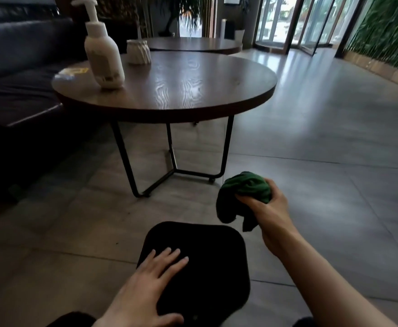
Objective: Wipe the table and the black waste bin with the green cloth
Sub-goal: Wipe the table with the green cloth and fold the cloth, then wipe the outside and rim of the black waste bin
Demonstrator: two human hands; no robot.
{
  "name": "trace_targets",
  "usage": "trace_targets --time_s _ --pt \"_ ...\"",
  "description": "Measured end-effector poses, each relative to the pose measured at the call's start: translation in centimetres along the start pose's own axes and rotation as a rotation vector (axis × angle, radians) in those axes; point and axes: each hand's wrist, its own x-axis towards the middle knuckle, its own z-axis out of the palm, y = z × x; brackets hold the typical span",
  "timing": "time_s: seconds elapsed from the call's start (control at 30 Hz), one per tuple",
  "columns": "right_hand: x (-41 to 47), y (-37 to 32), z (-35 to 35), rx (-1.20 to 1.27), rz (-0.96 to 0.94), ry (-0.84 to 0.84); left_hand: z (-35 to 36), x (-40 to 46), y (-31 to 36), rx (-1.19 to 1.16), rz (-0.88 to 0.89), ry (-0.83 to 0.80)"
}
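A black waste bin (pixel 207 251) with a rounded square top stands on the floor right in front of me. My left hand (pixel 153 282) lies flat on its top, fingers spread. To the right of the bin and above the floor, my right hand (pixel 267 208) is closed around a bunched green cloth (pixel 243 192), part of which hangs down. The round dark wooden table (pixel 193 86) on black metal legs stands beyond the bin.
On the table stand a white pump bottle (pixel 102 53) and a white ribbed pot (pixel 138 51). A dark sofa (pixel 16 67) runs along the left. A second round table (pixel 193 44) lies behind. Grey tiled floor stretches to the right toward glass doors.
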Motion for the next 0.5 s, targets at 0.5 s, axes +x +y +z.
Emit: trace_targets --time_s 0.5 --pt "-2.0 0.6 -1.5 -0.09 -0.012 -0.051 2.7 -0.4 -0.7 0.098 0.05 0.04"
